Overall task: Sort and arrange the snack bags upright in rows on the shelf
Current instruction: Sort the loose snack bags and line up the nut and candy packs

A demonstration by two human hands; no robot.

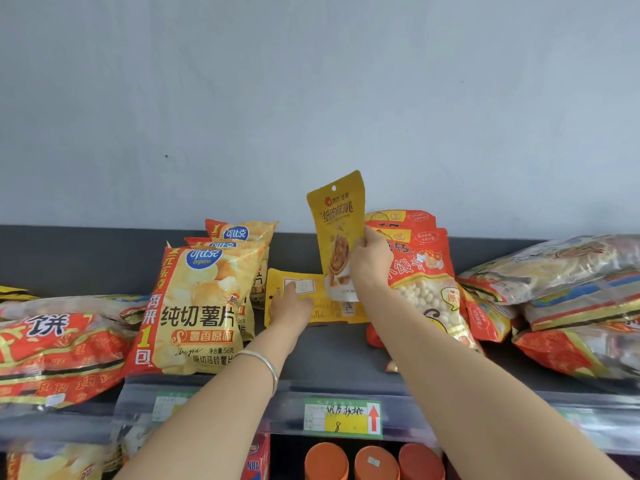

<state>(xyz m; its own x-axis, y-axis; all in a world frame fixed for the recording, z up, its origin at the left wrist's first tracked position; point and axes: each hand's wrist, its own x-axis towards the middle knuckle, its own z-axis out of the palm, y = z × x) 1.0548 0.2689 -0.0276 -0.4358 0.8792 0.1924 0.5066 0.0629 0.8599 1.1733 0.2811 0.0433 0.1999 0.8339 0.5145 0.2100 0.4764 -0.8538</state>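
The right hand (369, 261) pinches a yellow walnut pouch (337, 233) by its right edge, thumb on the front, fingers hidden behind; the pouch stands upright, tilted slightly left, its lower end lost behind a pale glare. The left hand (289, 304) lies palm down with its fingers spread flat on a second yellow pouch (277, 289), which lies back-side up on the dark shelf (332, 348); whether the fingers grip it or only press cannot be told, since the hand covers much of the label. A thin silver bangle (266, 363) circles the left wrist.

Left of the flat pouch, three puffy, glossy potato chip bags (197, 306) stand in a row front to back, the rear two mostly hidden by the front one. Right of the held pouch stand red bags (427, 282) with a clear window showing small pale balls; the right forearm covers their lower edge. Crinkled red-and-gold bags (59, 344) lie flat at far left, cut off by the frame, and clear-fronted bags (568, 271) are stacked flat at far right. A green-and-yellow price tag (343, 417) with handwriting sits on the shelf's clear front rail. Below, orange round lids (375, 462) are blurred.
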